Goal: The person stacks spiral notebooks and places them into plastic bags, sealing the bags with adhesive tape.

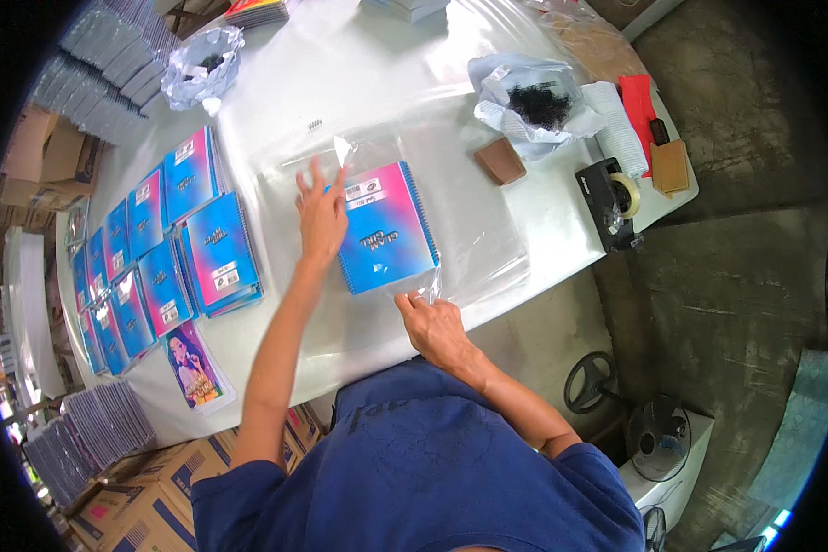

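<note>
Two blue-and-pink spiral notebooks, or one with another under it, lie in front of me; the top notebook (386,230) rests on a sheet of clear plastic film (488,248). My left hand (323,216) is at the notebook's left edge, fingers spread, with a bit of film standing up by the fingertips. At the notebook's near edge my right hand (435,324) is closed, its fingers pinching a corner of the clear film. A ring shows on that hand.
Stacked notebooks (216,253) fill the table's left side, beside a printed card (196,368). Bags of black coils (538,106) stand at the back. A brown block (500,162) and a tape dispenser (609,204) lie to the right. Cardboard boxes (143,506) sit below left.
</note>
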`<act>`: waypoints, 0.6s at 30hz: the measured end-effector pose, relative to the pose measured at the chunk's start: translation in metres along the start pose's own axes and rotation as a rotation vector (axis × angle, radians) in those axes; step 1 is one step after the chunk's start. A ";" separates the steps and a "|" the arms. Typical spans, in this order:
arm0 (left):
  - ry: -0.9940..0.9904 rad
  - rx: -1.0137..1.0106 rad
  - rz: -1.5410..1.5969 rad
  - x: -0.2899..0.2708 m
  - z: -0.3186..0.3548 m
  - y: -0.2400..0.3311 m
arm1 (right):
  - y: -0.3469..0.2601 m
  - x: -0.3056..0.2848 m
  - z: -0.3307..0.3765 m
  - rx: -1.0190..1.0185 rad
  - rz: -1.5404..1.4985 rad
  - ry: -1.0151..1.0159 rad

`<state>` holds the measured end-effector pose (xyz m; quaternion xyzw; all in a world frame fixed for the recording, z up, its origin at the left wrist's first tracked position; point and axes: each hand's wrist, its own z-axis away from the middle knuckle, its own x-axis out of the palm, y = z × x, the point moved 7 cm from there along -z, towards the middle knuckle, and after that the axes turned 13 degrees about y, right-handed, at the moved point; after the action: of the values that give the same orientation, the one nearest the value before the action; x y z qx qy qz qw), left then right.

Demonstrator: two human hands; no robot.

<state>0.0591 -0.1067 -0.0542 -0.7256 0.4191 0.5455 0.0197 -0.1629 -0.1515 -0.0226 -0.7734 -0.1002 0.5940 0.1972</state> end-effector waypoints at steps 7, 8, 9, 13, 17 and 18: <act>-0.023 -0.593 0.126 0.019 0.076 0.002 | -0.008 0.038 0.007 -0.154 0.032 -0.024; -0.006 -0.613 0.210 0.024 0.082 -0.001 | -0.011 0.040 0.015 -0.168 0.005 -0.061; 0.023 -0.632 0.290 0.030 0.087 -0.010 | -0.018 0.038 0.016 -0.191 -0.025 -0.092; 0.031 -0.683 0.434 0.036 0.089 -0.019 | -0.018 0.013 0.022 -0.198 -0.118 -0.074; 0.083 -0.636 0.431 0.037 0.090 -0.022 | 0.001 -0.017 0.040 -0.175 -0.039 0.212; 0.083 -0.636 0.438 0.038 0.089 -0.022 | 0.007 -0.016 0.041 -0.143 -0.019 0.250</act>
<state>0.0057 -0.0710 -0.1301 -0.6103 0.3744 0.6096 -0.3402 -0.2070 -0.1560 -0.0201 -0.8524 -0.1242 0.4826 0.1581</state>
